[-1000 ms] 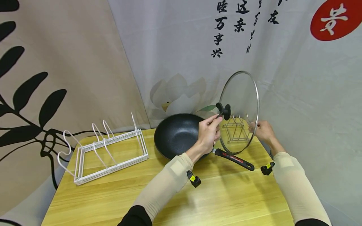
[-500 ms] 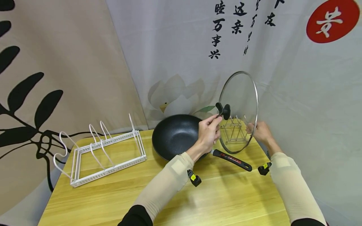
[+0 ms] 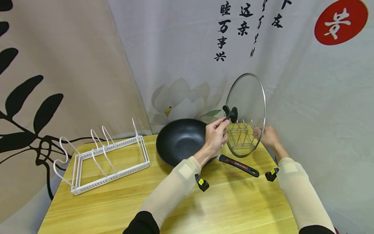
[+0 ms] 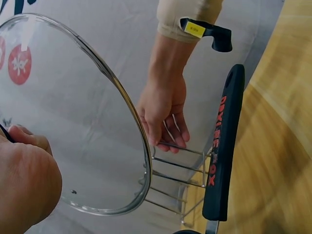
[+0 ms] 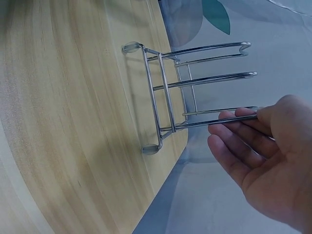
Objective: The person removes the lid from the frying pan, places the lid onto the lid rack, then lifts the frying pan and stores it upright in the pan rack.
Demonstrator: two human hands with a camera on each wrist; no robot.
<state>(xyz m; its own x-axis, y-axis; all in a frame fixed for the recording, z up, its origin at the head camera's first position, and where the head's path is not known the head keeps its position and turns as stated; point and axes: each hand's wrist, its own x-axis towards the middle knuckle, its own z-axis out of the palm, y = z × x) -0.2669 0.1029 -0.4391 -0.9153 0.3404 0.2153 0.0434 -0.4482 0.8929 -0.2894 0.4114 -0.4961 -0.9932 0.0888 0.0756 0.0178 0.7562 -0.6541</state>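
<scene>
Upright in my left hand [image 3: 215, 138] is a round glass lid [image 3: 248, 94] with a metal rim, its black knob [image 3: 234, 115] facing left. The fingers pinch the black piece at the knob. My right hand [image 3: 269, 136] pinches an end wire of a small metal wire rack [image 5: 204, 81] between thumb and fingers. In the right wrist view, the rack's round feet point toward the wooden table. Through the glass in the head view, the rack shows behind the lid's lower part.
A black frying pan [image 3: 184, 139] sits at mid-table, its handle [image 3: 238, 165] pointing right below the lid. To the left stands a white rack [image 3: 111, 178] with several curved dividers. A printed curtain [image 3: 181, 39] hangs behind the wooden table [image 3: 233, 208].
The head view has turned slightly right, so the scene sits a little further left. Both hands keep their holds on the lid and the wire rack.
</scene>
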